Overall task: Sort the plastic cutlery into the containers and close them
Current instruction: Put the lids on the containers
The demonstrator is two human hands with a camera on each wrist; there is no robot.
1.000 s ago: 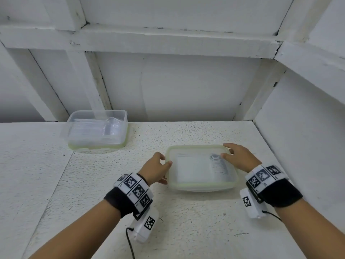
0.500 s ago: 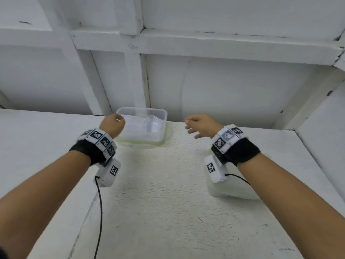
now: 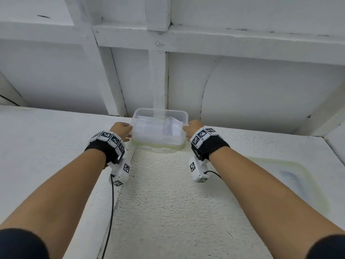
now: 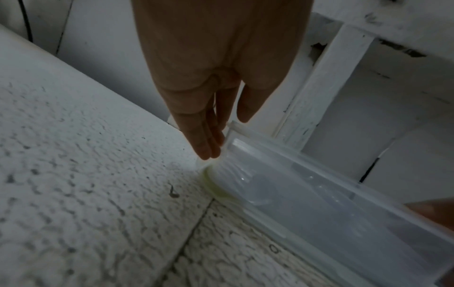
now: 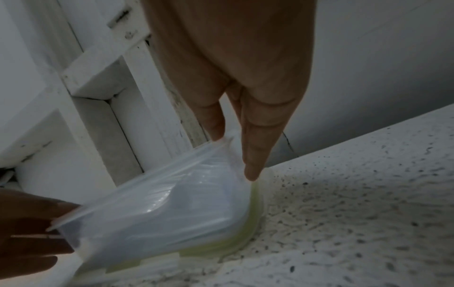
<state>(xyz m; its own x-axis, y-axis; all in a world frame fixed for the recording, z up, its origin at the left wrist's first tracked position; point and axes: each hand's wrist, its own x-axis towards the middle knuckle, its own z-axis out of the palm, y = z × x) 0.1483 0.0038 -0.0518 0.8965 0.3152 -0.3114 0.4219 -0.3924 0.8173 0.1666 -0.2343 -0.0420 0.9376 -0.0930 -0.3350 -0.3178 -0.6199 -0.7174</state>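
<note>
An open clear container (image 3: 158, 128) of clear plastic cutlery (image 3: 168, 126) sits on a green-rimmed lid (image 3: 158, 145) by the back wall. My left hand (image 3: 123, 130) is at its left end and my right hand (image 3: 192, 128) at its right end. In the left wrist view the left hand (image 4: 227, 136) lays straight fingers (image 4: 209, 151) on the container's (image 4: 307, 194) end wall, thumb at the rim. In the right wrist view the right hand (image 5: 233, 157) pinches the container's (image 5: 159, 213) rim, thumb on top, fingers outside. The lid (image 5: 255, 213) shows under it.
A second container (image 3: 291, 176), closed with a green-rimmed lid, lies on the white textured table (image 3: 168, 202) to the right, beside my right forearm. White wall panels and beams stand right behind the open container. A seam runs down the table on the left.
My view has turned left and closed in on the open container. Both hands left the closed container and reached forward; they now hold the open one at both ends.
</note>
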